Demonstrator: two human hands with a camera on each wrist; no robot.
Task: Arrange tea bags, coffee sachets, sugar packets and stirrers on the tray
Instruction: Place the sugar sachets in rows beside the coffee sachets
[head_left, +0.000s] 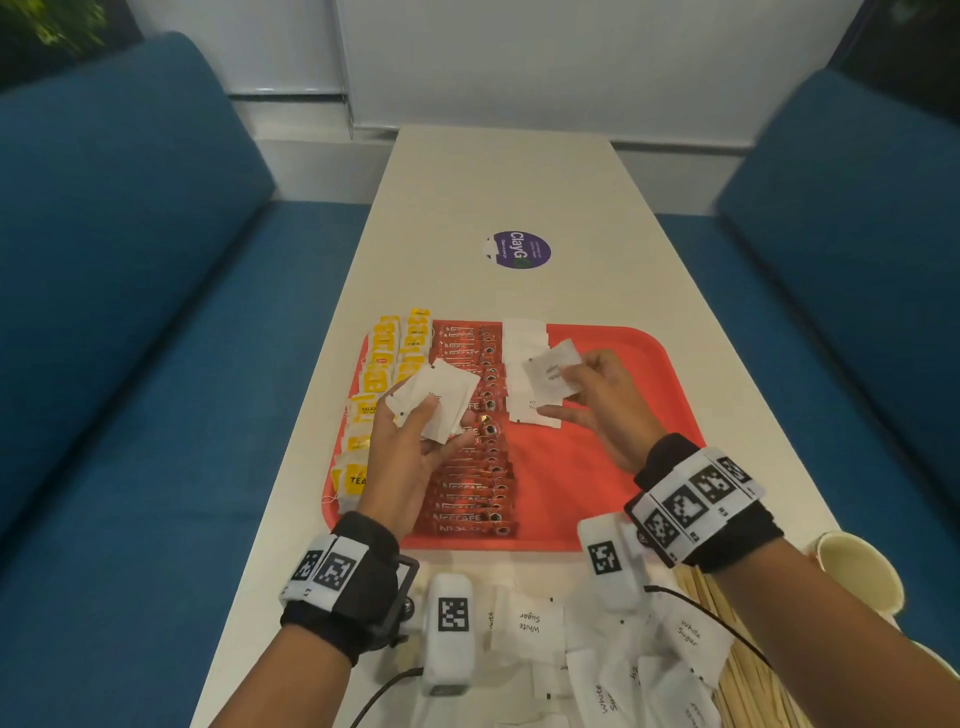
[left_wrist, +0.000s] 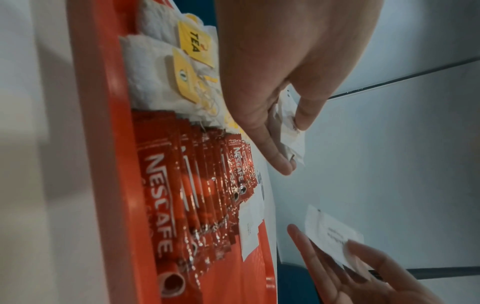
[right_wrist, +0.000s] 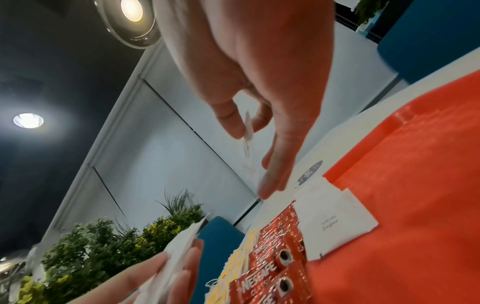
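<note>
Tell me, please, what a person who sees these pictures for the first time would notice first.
The red tray in the middle of the white table stands out, with yellow tea bags along its left side and a column of red coffee sachets beside them. Above it, the left hand holds a few white sugar packets, and the right hand pinches one sugar packet.

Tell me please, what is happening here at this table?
A person is filling a red tray with drink supplies. Tea bags line its left side, coffee sachets form a column beside them, and a short column of sugar packets has been started next to those. The left hand holds a small stack of sugar packets above the tray, and the right hand pinches a single one over the sugar column. More sugar packets and the stirrers lie on the table, off the tray.
</note>
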